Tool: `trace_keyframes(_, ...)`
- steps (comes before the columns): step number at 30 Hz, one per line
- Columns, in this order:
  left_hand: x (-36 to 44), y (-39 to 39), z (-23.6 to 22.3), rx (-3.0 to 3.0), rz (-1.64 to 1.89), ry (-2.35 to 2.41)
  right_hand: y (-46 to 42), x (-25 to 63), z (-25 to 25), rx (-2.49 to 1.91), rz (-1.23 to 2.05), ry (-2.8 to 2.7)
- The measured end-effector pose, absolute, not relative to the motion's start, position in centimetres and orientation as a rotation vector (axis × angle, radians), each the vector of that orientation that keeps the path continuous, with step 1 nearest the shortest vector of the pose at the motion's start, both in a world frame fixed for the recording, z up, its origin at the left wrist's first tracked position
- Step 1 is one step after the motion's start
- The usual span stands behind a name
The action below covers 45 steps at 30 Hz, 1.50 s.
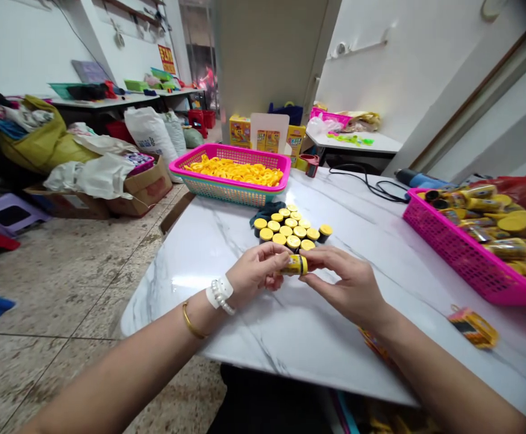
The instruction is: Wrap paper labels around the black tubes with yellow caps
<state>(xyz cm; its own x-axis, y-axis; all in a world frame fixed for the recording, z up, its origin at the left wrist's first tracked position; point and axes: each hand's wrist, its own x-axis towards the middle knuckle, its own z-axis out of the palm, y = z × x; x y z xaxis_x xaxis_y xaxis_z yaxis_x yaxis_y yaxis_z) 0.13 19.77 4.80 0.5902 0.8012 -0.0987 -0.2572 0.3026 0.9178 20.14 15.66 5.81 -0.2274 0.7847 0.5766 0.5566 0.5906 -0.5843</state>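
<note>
Both hands hold one small dark bottle with a yellow cap [295, 264] sideways above the white marble table [226, 241]. My left hand [257, 270] is closed on the bottle's body. My right hand [348, 281] pinches its yellow cap end. Just beyond stands a cluster of several upright capped bottles [290, 230]. A pink and teal basket [226, 188] full of loose yellow caps [235, 170] sits at the table's far left.
A pink basket [466, 256] of lying bottles is at the right edge. A small yellow packet [473, 327] lies near the front right. A black cable [366, 181] and blue tool [419, 179] lie at the back. Bags, boxes and stools crowd the floor on the left.
</note>
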Motion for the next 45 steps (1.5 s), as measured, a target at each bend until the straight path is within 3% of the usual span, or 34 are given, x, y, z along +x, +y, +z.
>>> trace_keyframes(2, 0.1, 19.8, 4.7, 1.078, 0.733, 0.670, 15.4, 20.3, 5.5, -1.034, 0.307, -1.926)
trace_keyframes(6, 0.1, 19.8, 4.6, 1.178, 0.744, 0.738, 14.9, 20.4, 5.1, -1.021, 0.630, -1.823)
trace_keyframes(11, 0.3, 19.4, 4.6, 1.385, 0.910, 0.701, 14.6, 20.1, 4.7, -1.044, 0.582, -1.683)
trace_keyframes(16, 0.3, 18.7, 4.6, 1.800, 1.162, 0.663, 14.2, 19.7, 4.8, -1.082, 1.083, -1.375)
trace_keyframes(21, 0.0, 18.8, 4.5, 1.780, 1.174, 0.588, 14.1, 19.7, 5.0, -1.039, 1.096, -1.311)
trace_keyframes(26, 0.1, 18.7, 4.7, 1.836, 1.139, 0.573, 14.4, 19.6, 5.1, -1.114, 1.374, -1.197)
trace_keyframes(32, 0.4, 19.1, 4.9, 1.676, 0.995, 0.808, 14.9, 19.8, 5.2, -1.146, 1.184, -1.234)
trace_keyframes(37, -0.3, 20.7, 4.2, 1.233, 1.210, 1.074, 15.1, 20.5, 5.4, -1.217, 1.119, -1.204)
trace_keyframes(45, 0.3, 19.4, 5.0, 1.531, 1.020, 0.929, 15.2, 20.5, 4.7, -1.195, 1.008, -1.312)
